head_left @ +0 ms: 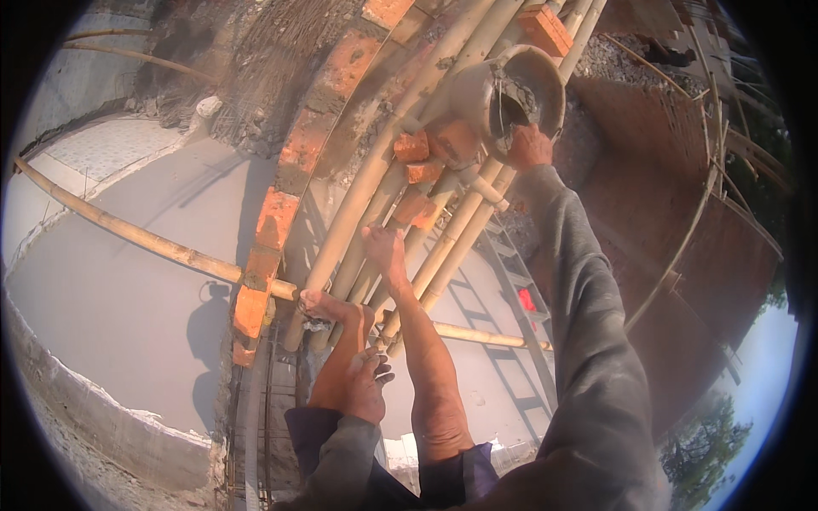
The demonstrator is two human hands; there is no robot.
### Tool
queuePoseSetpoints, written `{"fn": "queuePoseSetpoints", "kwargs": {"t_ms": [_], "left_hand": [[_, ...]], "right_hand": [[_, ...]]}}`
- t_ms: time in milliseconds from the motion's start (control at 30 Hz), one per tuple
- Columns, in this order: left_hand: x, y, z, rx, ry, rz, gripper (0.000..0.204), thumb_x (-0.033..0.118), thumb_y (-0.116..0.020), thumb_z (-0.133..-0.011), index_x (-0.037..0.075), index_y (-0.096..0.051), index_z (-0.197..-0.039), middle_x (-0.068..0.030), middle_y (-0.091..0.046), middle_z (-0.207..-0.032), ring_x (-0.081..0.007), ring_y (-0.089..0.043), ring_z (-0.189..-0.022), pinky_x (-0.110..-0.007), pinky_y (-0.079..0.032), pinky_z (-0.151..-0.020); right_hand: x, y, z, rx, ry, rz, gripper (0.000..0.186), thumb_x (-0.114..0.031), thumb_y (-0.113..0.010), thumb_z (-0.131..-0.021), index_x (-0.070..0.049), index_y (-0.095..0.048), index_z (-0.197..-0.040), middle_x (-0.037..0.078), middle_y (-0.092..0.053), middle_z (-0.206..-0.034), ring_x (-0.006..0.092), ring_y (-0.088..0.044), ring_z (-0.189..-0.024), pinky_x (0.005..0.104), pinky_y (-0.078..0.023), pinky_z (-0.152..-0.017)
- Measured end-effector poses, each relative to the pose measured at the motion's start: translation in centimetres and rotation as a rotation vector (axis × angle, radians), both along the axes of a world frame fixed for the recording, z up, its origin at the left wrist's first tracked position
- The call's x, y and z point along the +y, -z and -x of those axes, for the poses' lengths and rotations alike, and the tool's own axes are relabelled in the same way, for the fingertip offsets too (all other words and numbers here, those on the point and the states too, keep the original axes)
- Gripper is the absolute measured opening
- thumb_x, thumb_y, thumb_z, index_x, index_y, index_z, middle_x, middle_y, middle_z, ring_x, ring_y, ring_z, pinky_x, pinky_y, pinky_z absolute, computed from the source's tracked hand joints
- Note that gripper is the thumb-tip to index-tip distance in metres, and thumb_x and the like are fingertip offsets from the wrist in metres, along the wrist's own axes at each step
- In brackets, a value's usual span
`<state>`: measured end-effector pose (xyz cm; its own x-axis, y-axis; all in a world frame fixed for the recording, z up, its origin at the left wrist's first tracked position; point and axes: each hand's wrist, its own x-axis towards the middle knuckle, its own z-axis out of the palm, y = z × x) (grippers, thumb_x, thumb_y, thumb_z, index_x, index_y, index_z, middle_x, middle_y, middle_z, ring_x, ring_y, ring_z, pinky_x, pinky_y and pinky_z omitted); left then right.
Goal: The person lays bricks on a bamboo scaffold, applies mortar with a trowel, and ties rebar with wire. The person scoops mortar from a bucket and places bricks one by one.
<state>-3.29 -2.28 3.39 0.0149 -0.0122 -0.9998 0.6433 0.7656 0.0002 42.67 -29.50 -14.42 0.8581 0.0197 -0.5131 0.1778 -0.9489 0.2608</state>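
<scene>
My right arm stretches forward to a mortar bucket [464,98] that sits tilted on the bamboo poles [366,183]. At its near rim my right hand [530,146] is closed, its fingers partly hidden; what they grip cannot be made out. Grey wet mortar [517,92] lies inside the bucket. Close to my knees, my left hand [366,387] is loosely curled with fingers apart, grey smears on them and nothing visible in it. Loose orange bricks [411,146] rest on the poles between my feet and the bucket. To the left runs a narrow brick course [279,217] with mortar joints.
My bare feet [388,255] stand on the poles, high above a grey floor [128,281]. A crosswise bamboo pole [162,247] passes below. On the right, a ladder [515,281] leans beneath the poles near a brick wall [682,255]. More bricks [545,30] are stacked beyond the bucket.
</scene>
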Motion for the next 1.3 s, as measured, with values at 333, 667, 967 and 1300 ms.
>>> {"fn": "queuePoseSetpoints", "kwargs": {"t_ms": [333, 667, 967, 1300], "left_hand": [[4.7, -5.6, -2.5, -0.271, 0.292, 0.075, 0.050, 0.019, -0.071, -0.104, 0.004, -0.054, -0.149, -0.0135, -0.069, -0.131, -0.0225, -0.068, -0.112, -0.039, -0.061, -0.087], [4.2, -39.0, -30.2, -1.498, 1.486, -0.185, 0.079, 0.032, -0.079, -0.090, 0.007, -0.049, -0.159, -0.0202, -0.054, -0.142, -0.0370, -0.059, -0.130, -0.049, -0.048, -0.111], [-2.4, -82.3, -27.7, -2.643, 1.828, -0.772, 0.056, 0.023, -0.075, -0.091, 0.002, -0.063, -0.142, -0.0194, -0.060, -0.119, -0.0319, -0.064, -0.115, -0.049, -0.053, -0.092], [-1.5, -71.7, -15.4, -2.312, 1.375, -1.027, 0.042, 0.030, -0.076, -0.095, 0.005, -0.074, -0.129, -0.0076, -0.072, -0.085, -0.0199, -0.073, -0.086, -0.042, -0.052, -0.081]], "right_hand": [[-3.9, -17.0, 30.4, 0.396, 0.160, -0.408, 0.033, -0.017, -0.072, -0.087, -0.009, -0.077, -0.118, 0.019, -0.069, -0.119, 0.0440, -0.063, -0.115, 0.0524, -0.056, -0.094], [-9.4, -36.2, 50.1, 0.661, 0.864, -0.442, 0.028, -0.024, -0.070, -0.090, -0.006, -0.083, -0.108, 0.021, -0.078, -0.103, 0.0361, -0.076, -0.097, 0.0483, -0.061, -0.084], [-9.5, -45.1, 54.3, 0.424, 0.925, -0.725, 0.031, -0.024, -0.069, -0.092, -0.006, -0.082, -0.114, 0.019, -0.079, -0.103, 0.0304, -0.077, -0.091, 0.0436, -0.061, -0.078], [-8.0, -47.2, 62.7, 0.103, 0.571, -0.925, 0.031, -0.022, -0.069, -0.092, -0.005, -0.081, -0.114, 0.014, -0.079, -0.092, 0.0214, -0.075, -0.071, 0.0371, -0.060, -0.063]]}}
